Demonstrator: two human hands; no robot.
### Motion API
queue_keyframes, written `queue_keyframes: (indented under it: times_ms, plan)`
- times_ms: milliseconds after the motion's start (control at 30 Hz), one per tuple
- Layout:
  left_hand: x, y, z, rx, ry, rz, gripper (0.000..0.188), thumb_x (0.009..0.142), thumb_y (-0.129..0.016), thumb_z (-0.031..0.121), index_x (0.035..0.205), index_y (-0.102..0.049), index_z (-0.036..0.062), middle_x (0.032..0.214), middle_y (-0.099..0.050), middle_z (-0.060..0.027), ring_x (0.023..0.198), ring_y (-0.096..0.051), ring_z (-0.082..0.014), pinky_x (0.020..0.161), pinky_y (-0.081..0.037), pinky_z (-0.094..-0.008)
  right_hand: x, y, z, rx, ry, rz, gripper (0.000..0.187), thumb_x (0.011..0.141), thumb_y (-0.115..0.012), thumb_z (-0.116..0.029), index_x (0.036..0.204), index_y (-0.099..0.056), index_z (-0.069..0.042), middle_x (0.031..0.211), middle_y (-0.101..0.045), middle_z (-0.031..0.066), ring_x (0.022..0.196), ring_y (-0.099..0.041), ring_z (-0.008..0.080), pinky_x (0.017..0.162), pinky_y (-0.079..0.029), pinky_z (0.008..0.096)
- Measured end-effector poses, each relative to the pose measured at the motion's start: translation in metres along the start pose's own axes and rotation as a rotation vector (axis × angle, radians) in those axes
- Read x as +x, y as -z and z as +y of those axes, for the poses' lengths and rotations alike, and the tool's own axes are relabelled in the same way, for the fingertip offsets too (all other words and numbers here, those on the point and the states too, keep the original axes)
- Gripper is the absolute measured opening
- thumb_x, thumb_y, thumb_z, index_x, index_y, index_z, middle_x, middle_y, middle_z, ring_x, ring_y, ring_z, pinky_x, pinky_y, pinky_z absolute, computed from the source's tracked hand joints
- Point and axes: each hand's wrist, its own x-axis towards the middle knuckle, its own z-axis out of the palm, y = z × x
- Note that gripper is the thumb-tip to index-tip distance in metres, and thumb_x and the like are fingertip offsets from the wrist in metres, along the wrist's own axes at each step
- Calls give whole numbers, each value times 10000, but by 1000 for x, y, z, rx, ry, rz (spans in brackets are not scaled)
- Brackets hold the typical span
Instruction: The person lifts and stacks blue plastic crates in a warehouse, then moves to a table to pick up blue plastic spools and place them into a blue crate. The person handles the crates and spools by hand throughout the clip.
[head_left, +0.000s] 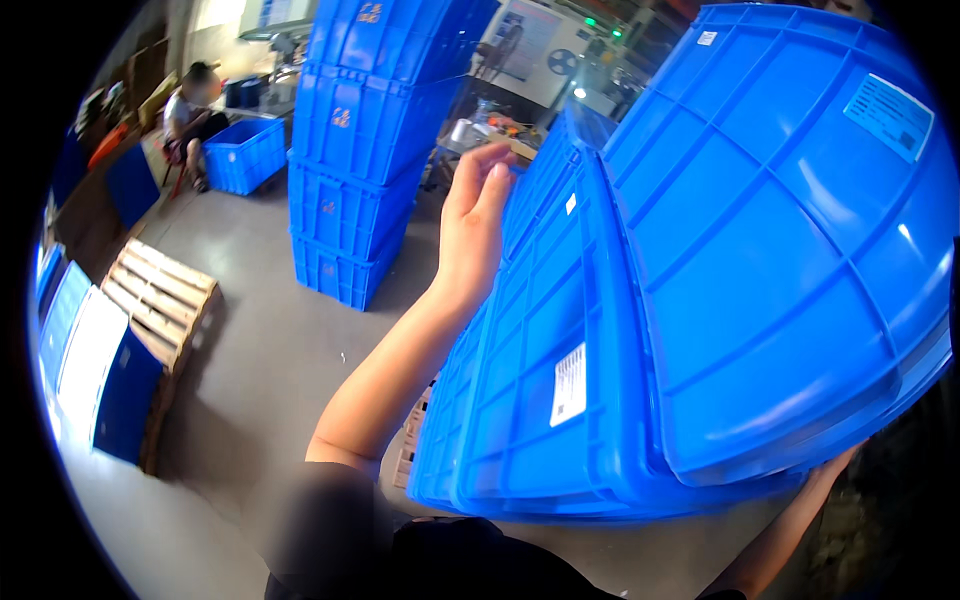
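A large blue ribbed plastic crate or lid (760, 230) fills the right side, tilted, with a pale blue label on its far corner. Beneath and to its left is another blue plastic crate (535, 330) with a white label on its side. My left hand (475, 220) is raised beside the far left edge of the lower crate, fingers loosely bent and apart, nothing seen in it. I cannot tell whether it touches the crate. My right hand (843, 463) reaches under the near right rim of the tilted piece; its fingers are hidden behind the blue plastic.
Ahead stands a tall stack of blue crates (345, 180). A wooden pallet (160, 300) lies at left, with blue and white panels (95, 360) next to it. Another person (187, 125) sits far left by an open blue crate (245, 155). A cluttered workbench (490, 135) is behind.
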Motion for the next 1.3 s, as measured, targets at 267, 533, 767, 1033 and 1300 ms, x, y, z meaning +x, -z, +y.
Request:
queue_keyframes:
  times_ms: [267,533,767,1033,1300]
  plan:
    - [82,5,-86,78,144,-186,330,954,-445,195,1218,-458,0,1190,-544,-144,1131,-502,-211,957,-378,-310,-120,-66,-56,-247,259,205,808,903,-338,-612,1443,-156,-39,1468,-226,154,1340,-254,302,1083,-258,431]
    - [130,-82,-142,11,77,-200,423,918,-477,257,1233,-445,-23,1183,-535,-217,1109,-518,-298,930,-407,-353,-228,-134,-65,-746,760,-338,688,954,-341,-443,1449,-88,-39,1486,-142,153,1359,-217,280,1090,-243,427]
    - [213,-126,-221,220,67,-306,460,920,-433,336,1226,-494,-2,1129,-573,-206,1068,-534,-321,924,-403,-383,-251,-148,-49,-989,720,122,645,970,-313,-443,1451,-137,-51,1479,-189,121,1356,-224,257,1093,-222,399]
    - [248,-141,-266,73,462,-724,584,963,-339,444,1281,-468,-29,1231,-547,-179,1120,-525,-257,949,-381,-312,-310,-81,-25,-1005,379,313,850,877,-496,-538,1423,-171,27,1420,-263,198,1281,-317,281,1040,-276,404]
    - [265,-155,-303,-16,451,-687,472,943,-430,353,1146,-571,-49,1057,-634,-174,975,-592,-238,855,-426,-332,-287,-132,-36,-1041,338,873,783,880,-523,-506,1365,-293,65,1328,-372,209,1171,-412,277,1000,-322,387]
